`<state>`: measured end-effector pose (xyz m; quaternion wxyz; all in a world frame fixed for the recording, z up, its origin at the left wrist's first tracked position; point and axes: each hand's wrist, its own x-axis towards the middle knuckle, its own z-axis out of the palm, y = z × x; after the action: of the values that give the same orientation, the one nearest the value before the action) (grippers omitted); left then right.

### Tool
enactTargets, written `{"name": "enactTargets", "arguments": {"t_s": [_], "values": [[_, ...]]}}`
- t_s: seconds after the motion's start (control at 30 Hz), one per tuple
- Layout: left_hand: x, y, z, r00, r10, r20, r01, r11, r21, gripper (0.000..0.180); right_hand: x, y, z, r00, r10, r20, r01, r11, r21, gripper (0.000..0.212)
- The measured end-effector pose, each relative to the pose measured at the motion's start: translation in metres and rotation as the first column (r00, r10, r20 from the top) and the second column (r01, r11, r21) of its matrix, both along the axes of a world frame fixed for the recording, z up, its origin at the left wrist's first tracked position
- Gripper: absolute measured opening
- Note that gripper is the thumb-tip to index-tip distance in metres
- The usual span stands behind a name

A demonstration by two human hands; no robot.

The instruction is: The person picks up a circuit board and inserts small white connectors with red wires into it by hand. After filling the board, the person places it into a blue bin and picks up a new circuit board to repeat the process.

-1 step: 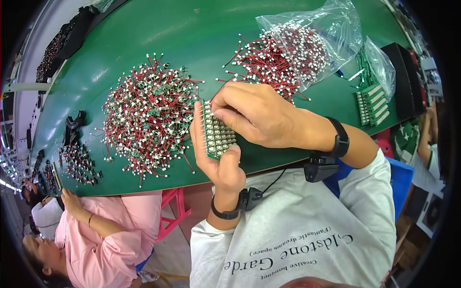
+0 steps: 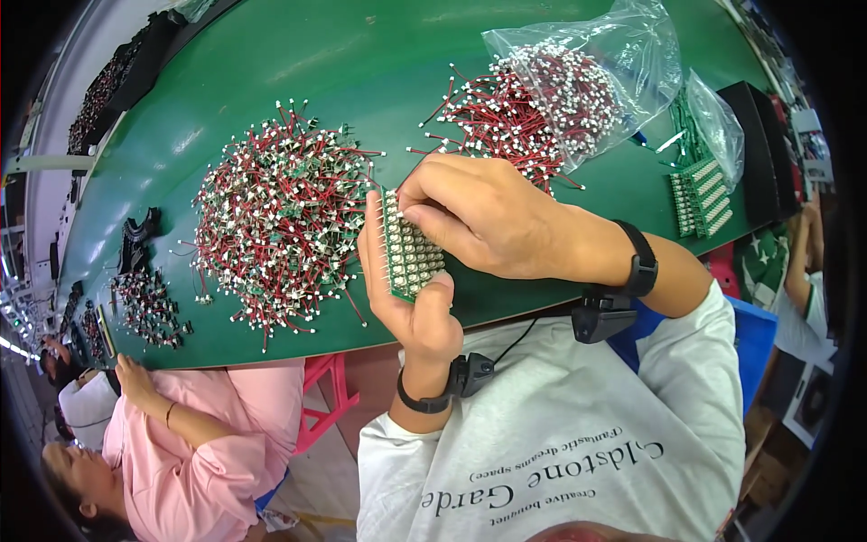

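My left hand (image 2: pixel 411 312) grips a green circuit-board panel (image 2: pixel 411 257) covered in rows of small white connectors, with thin pins along its left edge. The thumb presses on the panel's lower right corner, and the fingers lie along its left side. My right hand (image 2: pixel 488 212) is closed in a pinch at the panel's upper end, its fingertips touching or just over the top connectors. What they pinch is hidden. Left of the panel spreads a large pile of red-wired small boards (image 2: pixel 280 217). Beyond my right hand lies a heap of red wires with white plugs (image 2: pixel 506 126).
A clear plastic bag (image 2: pixel 623 54) partly covers the wire heap. More connector panels (image 2: pixel 700 199) lie at the right beside a black box (image 2: pixel 759 144). Small dark parts (image 2: pixel 149 307) are at the left on the green table (image 2: pixel 388 54). A person in pink (image 2: pixel 208 434) sits at my left.
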<state>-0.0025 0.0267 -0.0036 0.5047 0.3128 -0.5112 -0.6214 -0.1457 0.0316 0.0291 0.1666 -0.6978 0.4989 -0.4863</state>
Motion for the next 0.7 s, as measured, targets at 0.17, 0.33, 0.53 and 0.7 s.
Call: {"name": "enactTargets", "arguments": {"t_s": [0.17, 0.33, 0.53, 0.7], "values": [[0.005, -0.004, -0.004, 0.987, 0.023, 0.157, 0.002, 0.987, -0.160, 0.086, 0.002, 0.001, 0.000, 0.997, -0.014, -0.079, 0.013, 1.000, -0.012, 0.009], [0.005, -0.003, -0.001, 0.977, 0.032, 0.210, 0.015, 0.976, -0.219, 0.085, 0.001, 0.002, 0.002, 0.999, -0.004, -0.051, 0.005, 1.000, 0.013, 0.008], [0.005, -0.004, -0.004, 0.979, 0.046, 0.199, 0.005, 0.968, -0.251, 0.085, 0.000, 0.002, 0.004, 0.998, -0.004, -0.055, 0.004, 1.000, -0.008, 0.007], [0.005, -0.005, -0.002, 0.967, 0.059, 0.248, 0.026, 0.944, -0.328, 0.084, -0.004, 0.003, 0.009, 0.997, -0.019, -0.078, 0.020, 1.000, 0.018, 0.007]]}}
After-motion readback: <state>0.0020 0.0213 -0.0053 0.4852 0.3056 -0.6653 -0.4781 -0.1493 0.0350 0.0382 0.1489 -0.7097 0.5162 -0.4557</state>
